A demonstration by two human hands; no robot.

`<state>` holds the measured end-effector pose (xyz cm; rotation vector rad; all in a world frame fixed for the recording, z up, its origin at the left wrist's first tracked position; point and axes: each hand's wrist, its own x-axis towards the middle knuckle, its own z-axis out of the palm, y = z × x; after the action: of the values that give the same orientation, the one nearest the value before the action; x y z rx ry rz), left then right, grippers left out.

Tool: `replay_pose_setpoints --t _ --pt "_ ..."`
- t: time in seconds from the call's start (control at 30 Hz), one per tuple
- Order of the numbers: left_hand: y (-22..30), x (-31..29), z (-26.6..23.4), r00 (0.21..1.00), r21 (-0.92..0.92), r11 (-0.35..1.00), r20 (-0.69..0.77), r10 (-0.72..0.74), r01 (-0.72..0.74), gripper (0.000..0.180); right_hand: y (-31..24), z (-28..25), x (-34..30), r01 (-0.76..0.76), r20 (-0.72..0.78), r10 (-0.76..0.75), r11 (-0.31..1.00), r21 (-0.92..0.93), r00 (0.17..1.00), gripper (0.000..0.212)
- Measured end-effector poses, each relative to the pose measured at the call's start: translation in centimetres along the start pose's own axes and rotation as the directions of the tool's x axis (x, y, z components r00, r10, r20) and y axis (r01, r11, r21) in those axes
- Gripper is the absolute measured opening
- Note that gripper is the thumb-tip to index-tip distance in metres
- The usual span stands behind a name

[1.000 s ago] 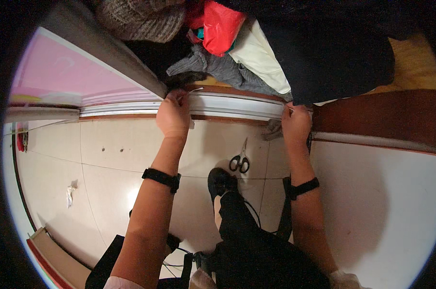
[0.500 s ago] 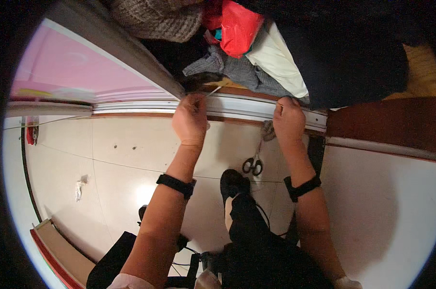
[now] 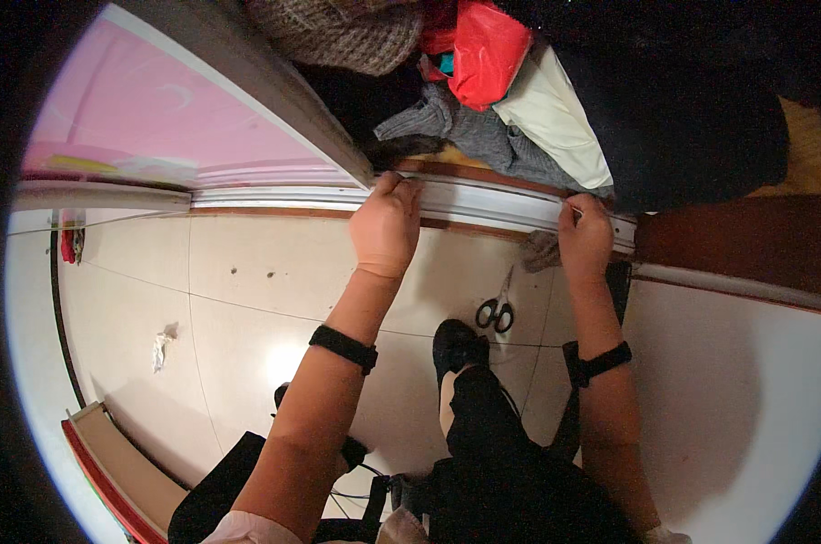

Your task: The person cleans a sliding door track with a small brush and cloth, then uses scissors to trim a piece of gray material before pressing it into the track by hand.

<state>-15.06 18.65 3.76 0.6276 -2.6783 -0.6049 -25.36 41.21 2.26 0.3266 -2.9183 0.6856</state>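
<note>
My left hand [image 3: 386, 231] is closed, fingertips pinched, at the white sliding-door track [image 3: 488, 204] next to the edge of the pink door panel [image 3: 202, 109]. Farther right along that track, my right hand [image 3: 586, 240] is also closed, with thumb and fingers together. Whatever either hand pinches is hidden or too thin to make out. Between the hands, on the floor side of the track, lies a crumpled grey-brown cloth [image 3: 541, 251]. Black-handled scissors [image 3: 495, 315] rest on the tiles below it, blades toward the cloth.
Beyond the track is a pile of clothes: a grey knit [image 3: 483, 136], a red plastic bag [image 3: 488, 59], a cream cloth [image 3: 556, 118] and dark fabric [image 3: 683, 127]. My black shoe [image 3: 456, 349] stands near the scissors. A white scrap [image 3: 161, 352] lies on the floor at left.
The whole view has shifted, so everything appears farther right. My right hand has moved slightly right along the track. A thin pale strip beside my left fingertips no longer shows.
</note>
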Motion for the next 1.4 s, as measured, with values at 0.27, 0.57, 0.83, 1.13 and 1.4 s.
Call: replay_pose_setpoints --t 0.27,0.57,0.83,1.13,1.4 --pt "0.3 -0.1 0.5 0.994 0.074 0.994 -0.061 0.088 -0.083 0.006 0.5 0.3 0.0 0.059 -0.025 -0.059 0.998 -0.008 0.998 0.007" --pt "1.0 0.4 1.0 0.994 0.137 0.989 0.094 0.048 -0.061 0.014 0.4 0.2 0.1 0.071 0.009 -0.070 0.996 -0.049 0.997 0.006" --pt "1.1 0.7 1.0 0.975 0.173 0.967 0.153 0.159 -0.185 0.013 1.0 0.5 0.1 0.082 -0.005 -0.083 0.994 -0.070 0.997 0.006" --pt "1.1 0.1 1.3 0.944 0.195 0.926 0.001 0.329 -0.323 0.009 0.9 0.4 0.0 0.096 0.016 -0.095 0.991 -0.092 0.995 0.007" --pt "1.2 -0.1 2.1 0.920 0.241 0.899 -0.053 0.387 -0.365 0.007 0.9 0.3 0.1 0.134 -0.038 -0.136 0.990 -0.041 0.990 0.006"
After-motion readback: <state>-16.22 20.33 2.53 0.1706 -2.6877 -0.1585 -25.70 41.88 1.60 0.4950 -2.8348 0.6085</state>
